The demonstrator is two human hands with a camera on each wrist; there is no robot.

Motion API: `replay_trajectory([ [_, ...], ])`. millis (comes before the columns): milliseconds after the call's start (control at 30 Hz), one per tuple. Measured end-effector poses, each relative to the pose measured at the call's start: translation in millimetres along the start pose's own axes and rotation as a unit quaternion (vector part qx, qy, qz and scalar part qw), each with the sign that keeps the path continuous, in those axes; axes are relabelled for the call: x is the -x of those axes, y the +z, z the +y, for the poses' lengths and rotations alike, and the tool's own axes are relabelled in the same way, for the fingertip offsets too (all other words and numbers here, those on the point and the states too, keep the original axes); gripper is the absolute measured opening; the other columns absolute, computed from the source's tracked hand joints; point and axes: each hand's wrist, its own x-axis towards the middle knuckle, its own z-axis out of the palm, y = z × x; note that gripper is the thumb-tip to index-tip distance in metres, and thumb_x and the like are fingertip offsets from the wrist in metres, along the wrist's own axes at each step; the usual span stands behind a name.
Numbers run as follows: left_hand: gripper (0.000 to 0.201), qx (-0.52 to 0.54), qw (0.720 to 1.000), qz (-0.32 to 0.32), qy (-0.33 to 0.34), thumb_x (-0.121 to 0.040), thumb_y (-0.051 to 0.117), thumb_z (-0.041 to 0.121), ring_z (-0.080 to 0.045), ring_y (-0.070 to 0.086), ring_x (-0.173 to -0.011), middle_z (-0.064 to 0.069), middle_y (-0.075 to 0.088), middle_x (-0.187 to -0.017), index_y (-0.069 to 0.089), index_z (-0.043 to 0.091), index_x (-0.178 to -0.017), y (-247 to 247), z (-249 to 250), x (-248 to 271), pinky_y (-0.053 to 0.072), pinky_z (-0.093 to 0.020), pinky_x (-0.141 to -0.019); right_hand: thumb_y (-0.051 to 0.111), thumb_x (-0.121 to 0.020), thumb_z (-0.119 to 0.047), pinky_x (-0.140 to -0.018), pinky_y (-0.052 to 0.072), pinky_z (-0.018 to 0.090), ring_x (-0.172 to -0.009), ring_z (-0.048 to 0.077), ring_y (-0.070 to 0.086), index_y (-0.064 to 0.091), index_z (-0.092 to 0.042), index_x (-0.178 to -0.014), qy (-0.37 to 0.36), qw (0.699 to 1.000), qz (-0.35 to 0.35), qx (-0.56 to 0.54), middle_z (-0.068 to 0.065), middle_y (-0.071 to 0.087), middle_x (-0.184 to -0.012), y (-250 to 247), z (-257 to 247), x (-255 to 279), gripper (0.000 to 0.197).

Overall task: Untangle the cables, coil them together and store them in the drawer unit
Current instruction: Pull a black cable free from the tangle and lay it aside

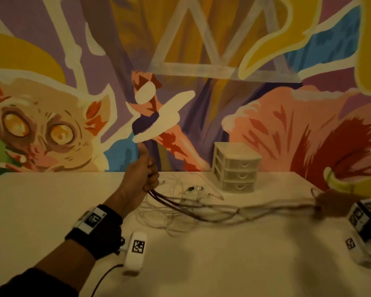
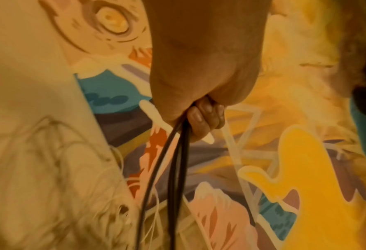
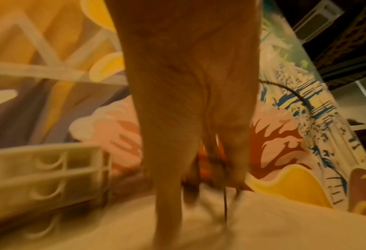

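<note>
We judge untangling half done: left hand (image 1: 145,172) grips dark cables (image 1: 201,212); right hand (image 1: 332,203) seems to pinch them; white cables (image 1: 169,213) stay tangled; drawers (image 1: 237,170) closed.

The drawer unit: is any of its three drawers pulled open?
No. All three drawers of the drawer unit sit flush and shut in the head view.
</note>
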Motion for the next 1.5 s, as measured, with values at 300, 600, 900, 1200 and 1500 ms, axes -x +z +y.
replay_trajectory([
  [300,0.061,0.053,0.998,0.035,-0.028,-0.093,0.040,0.081,-0.012,0.014,-0.052,-0.005,0.012,-0.075,0.036,0.024,-0.070,16.0,-20.7,6.8,0.016,-0.025,-0.040,0.072,-0.091,-0.063,-0.106,0.048,0.033,-0.135,0.021,0.057,0.044,-0.038,-0.155,-0.126,0.988,-0.032,-0.080,-0.007,0.049,-0.157,-121.6,-153.8,82.1,0.074],
  [600,0.066,0.127,0.992,-0.010,-0.006,-0.095,0.031,0.081,-0.010,0.016,-0.048,0.004,0.026,-0.060,0.041,0.022,-0.067,33.0,3.6,3.9,0.013,-0.029,-0.047,0.054,-0.094,-0.077,-0.108,0.051,0.041,-0.110,0.008,0.069,0.070,-0.034,-0.116,-0.434,0.862,-0.084,-0.249,-0.011,0.076,-0.118,-90.2,-317.8,147.8,0.051],
  [900,0.036,0.319,0.944,0.025,-0.074,-0.106,0.033,0.032,-0.009,0.026,-0.039,0.005,0.040,-0.058,0.042,0.019,-0.074,-22.4,-33.9,-15.1,0.025,-0.024,-0.036,0.041,-0.098,-0.077,-0.062,0.054,0.033,-0.062,0.018,0.060,0.069,-0.020,-0.105,-0.379,0.816,-0.120,-0.419,-0.002,0.058,-0.075,-69.7,-318.6,146.9,0.063],
  [1200,0.028,0.384,0.921,-0.001,-0.060,-0.108,0.036,0.016,-0.014,0.038,-0.053,0.001,0.047,-0.074,0.055,0.015,-0.087,-20.3,-46.0,-20.0,0.042,-0.027,-0.049,0.046,-0.101,-0.070,-0.047,0.036,0.024,-0.052,0.005,0.039,0.070,-0.021,-0.110,-0.317,0.777,-0.102,-0.534,-0.010,0.045,-0.066,-71.9,-349.0,151.8,0.055],
  [1500,0.042,0.355,0.930,0.014,-0.097,-0.113,0.037,0.044,-0.008,0.028,-0.044,0.004,0.040,-0.068,0.050,0.018,-0.083,-45.0,-76.5,-21.8,0.022,-0.021,-0.037,0.036,-0.112,-0.050,-0.069,0.045,0.025,-0.067,0.003,0.053,0.070,-0.029,-0.105,-0.348,0.840,-0.111,-0.401,-0.010,0.059,-0.078,-68.1,-364.5,144.0,0.041],
])
